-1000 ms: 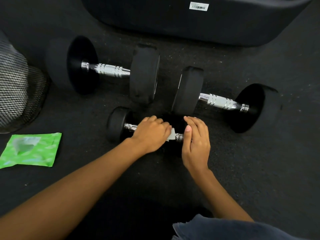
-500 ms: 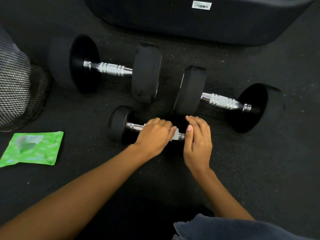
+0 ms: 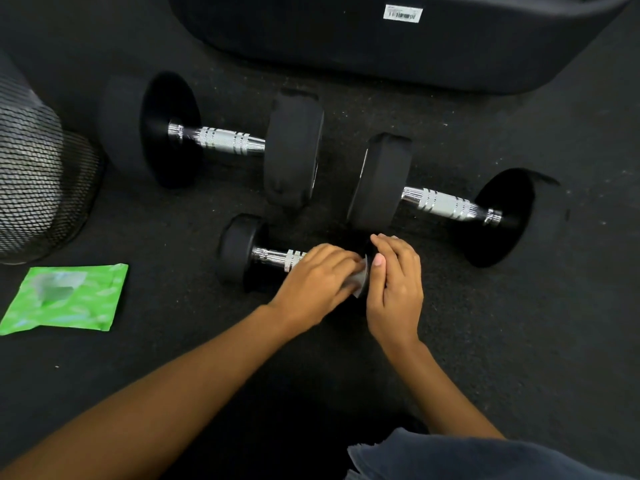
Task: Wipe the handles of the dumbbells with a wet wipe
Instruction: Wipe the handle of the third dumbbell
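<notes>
Three black dumbbells with chrome handles lie on the dark floor. On the small near dumbbell (image 3: pixel 242 249), my left hand (image 3: pixel 317 280) is curled over the right part of the chrome handle (image 3: pixel 277 257), pressing a white wet wipe (image 3: pixel 360 282) against it; only a corner of the wipe shows. My right hand (image 3: pixel 394 285) wraps around the small dumbbell's right head, which it mostly hides. A large dumbbell (image 3: pixel 294 147) lies behind at the left. Another large dumbbell (image 3: pixel 381 181) lies at the right.
A green wet-wipe packet (image 3: pixel 65 297) lies on the floor at the left. A black mesh basket (image 3: pixel 38 188) stands at the far left. A big dark bin with a barcode label (image 3: pixel 403 12) fills the back. Dark fabric (image 3: pixel 450 455) shows at the bottom edge.
My left hand has slid to the right along the small dumbbell's handle with the wipe, baring more chrome on the left. My right hand has stayed on the right head.
</notes>
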Motion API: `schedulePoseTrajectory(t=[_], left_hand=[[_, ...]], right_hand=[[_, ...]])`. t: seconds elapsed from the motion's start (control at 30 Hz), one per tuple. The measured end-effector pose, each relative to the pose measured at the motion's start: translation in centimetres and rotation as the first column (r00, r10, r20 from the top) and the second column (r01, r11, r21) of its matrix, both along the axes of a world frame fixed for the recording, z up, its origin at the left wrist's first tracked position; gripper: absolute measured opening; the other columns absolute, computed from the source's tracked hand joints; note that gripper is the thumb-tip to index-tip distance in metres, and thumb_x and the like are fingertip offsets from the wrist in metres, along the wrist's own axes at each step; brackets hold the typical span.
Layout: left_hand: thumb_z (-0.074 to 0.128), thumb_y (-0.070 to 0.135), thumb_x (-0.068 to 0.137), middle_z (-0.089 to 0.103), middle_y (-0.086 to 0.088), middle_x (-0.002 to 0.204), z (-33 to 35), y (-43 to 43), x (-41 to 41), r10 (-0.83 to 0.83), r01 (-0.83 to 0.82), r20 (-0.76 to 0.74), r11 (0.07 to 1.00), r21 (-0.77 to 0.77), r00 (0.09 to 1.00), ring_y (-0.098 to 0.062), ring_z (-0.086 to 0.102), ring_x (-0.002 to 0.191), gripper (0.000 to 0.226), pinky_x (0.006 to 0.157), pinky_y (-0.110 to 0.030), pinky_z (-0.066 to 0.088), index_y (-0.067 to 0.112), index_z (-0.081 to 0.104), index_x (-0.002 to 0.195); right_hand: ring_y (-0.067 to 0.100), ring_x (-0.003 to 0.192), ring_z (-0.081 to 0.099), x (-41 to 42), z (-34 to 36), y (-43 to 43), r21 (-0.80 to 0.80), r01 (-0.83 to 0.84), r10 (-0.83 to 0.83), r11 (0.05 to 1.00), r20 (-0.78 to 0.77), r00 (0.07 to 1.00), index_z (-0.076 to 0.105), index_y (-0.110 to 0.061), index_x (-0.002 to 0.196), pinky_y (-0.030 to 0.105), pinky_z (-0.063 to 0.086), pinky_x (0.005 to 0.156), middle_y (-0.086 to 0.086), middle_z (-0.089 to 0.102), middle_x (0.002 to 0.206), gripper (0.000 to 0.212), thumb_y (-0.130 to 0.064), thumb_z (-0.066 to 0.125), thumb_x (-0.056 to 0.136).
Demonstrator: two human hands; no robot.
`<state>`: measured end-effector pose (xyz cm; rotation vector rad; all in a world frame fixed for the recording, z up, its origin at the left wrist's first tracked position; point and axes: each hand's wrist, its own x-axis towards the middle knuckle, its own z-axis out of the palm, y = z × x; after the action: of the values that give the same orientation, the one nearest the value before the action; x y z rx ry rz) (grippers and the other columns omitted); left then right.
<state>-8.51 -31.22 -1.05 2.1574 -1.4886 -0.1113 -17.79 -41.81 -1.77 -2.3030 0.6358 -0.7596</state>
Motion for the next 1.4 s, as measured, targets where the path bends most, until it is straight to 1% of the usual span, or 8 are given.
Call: schedulePoseTrajectory(t=[0.2, 0.33, 0.57, 0.7, 0.9, 1.1, 1.23, 1.4], left_hand=[[0.057, 0.012, 0.081, 0.066, -0.008, 0.099, -0.7, 0.7, 0.2, -0.040, 0.056, 0.137, 0.992, -0.117, 0.990, -0.021, 0.057, 0.093, 0.013, 0.096, -0.032, 0.038, 0.004, 0.066, 0.087], [0.051, 0.009, 0.084, 0.066, -0.008, 0.098, -1.0, 2.1, 1.4, -0.032, 0.063, 0.240, 0.991, -0.120, 0.970, -0.020, 0.054, 0.091, 0.014, 0.099, -0.032, 0.035, 0.006, 0.065, 0.081], [0.049, 0.004, 0.083, 0.065, -0.012, 0.095, -1.1, -0.6, -0.5, -0.014, 0.038, 0.183, 0.991, -0.129, 0.983, -0.026, 0.061, 0.085, 0.013, 0.097, -0.035, 0.040, 0.003, 0.062, 0.084], [0.053, 0.008, 0.083, 0.065, -0.009, 0.097, -1.1, 0.1, 0.0, -0.050, 0.067, 0.155, 0.992, -0.107, 0.987, -0.020, 0.057, 0.091, 0.011, 0.104, -0.031, 0.033, 0.005, 0.063, 0.086], [0.047, 0.025, 0.092, 0.067, -0.006, 0.109, -0.3, 0.6, 0.1, 0.003, -0.003, 0.119, 1.000, -0.001, 0.993, -0.017, 0.060, 0.103, 0.031, 0.108, -0.032, 0.031, 0.006, 0.066, 0.107], [0.033, 0.025, 0.092, 0.070, -0.003, 0.082, 0.4, -1.6, -0.1, 0.127, -0.137, 0.077, 0.981, 0.139, 0.989, -0.019, 0.065, 0.081, 0.038, 0.104, -0.034, 0.034, 0.011, 0.068, 0.086], [0.031, 0.029, 0.099, 0.069, -0.005, 0.099, 1.8, -2.6, 2.0, 0.102, -0.123, 0.069, 0.888, 0.444, 0.992, -0.022, 0.061, 0.098, 0.037, 0.108, -0.035, 0.020, 0.014, 0.065, 0.099], [0.030, 0.029, 0.098, 0.066, -0.012, 0.107, 2.3, -4.3, 2.9, 0.142, -0.101, -0.016, 0.778, 0.620, 0.990, -0.028, 0.058, 0.102, 0.039, 0.093, -0.037, 0.034, 0.012, 0.064, 0.100]], right_hand=[[0.016, 0.120, 0.046, -0.1, 0.1, -0.1, -0.010, -0.005, 0.005, 1.000, -0.004, 1.000, 0.058, -0.005, 0.121, 0.036, 0.040, 0.100, 0.007, 0.059, 0.121, 0.037, -0.020, 0.034, 0.097], [0.015, 0.120, 0.047, 0.1, 0.1, -0.1, -0.008, 0.006, -0.006, 1.000, -0.005, 1.000, 0.059, -0.006, 0.120, 0.035, 0.040, 0.100, 0.006, 0.059, 0.120, 0.036, -0.020, 0.036, 0.097], [0.017, 0.119, 0.047, 0.2, 0.0, 0.0, -0.015, 0.021, -0.021, 1.000, 0.011, 1.000, 0.060, -0.004, 0.119, 0.036, 0.040, 0.100, 0.008, 0.060, 0.119, 0.036, -0.020, 0.036, 0.097], [0.018, 0.119, 0.047, 0.2, 0.0, -0.1, -0.020, 0.004, -0.004, 1.000, 0.012, 1.000, 0.060, -0.004, 0.119, 0.036, 0.040, 0.100, 0.008, 0.060, 0.119, 0.036, -0.020, 0.035, 0.097], [0.019, 0.119, 0.048, 0.2, 0.0, 0.0, -0.014, 0.014, -0.013, 1.000, 0.022, 1.000, 0.060, -0.004, 0.119, 0.036, 0.040, 0.100, 0.008, 0.060, 0.119, 0.037, -0.020, 0.034, 0.097], [0.018, 0.119, 0.047, 0.0, 0.0, 0.0, -0.026, 0.006, -0.006, 1.000, 0.007, 1.000, 0.060, -0.004, 0.119, 0.036, 0.040, 0.100, 0.008, 0.060, 0.119, 0.037, -0.020, 0.035, 0.097], [0.018, 0.119, 0.047, 0.0, 0.0, -0.1, -0.034, 0.001, -0.001, 0.999, -0.006, 1.000, 0.059, -0.005, 0.120, 0.037, 0.040, 0.100, 0.008, 0.059, 0.119, 0.036, -0.019, 0.035, 0.097], [0.018, 0.119, 0.047, 0.0, -0.1, 0.1, -0.035, 0.006, -0.006, 0.999, 0.004, 1.000, 0.060, -0.005, 0.119, 0.039, 0.041, 0.099, 0.008, 0.060, 0.119, 0.037, -0.019, 0.035, 0.097]])
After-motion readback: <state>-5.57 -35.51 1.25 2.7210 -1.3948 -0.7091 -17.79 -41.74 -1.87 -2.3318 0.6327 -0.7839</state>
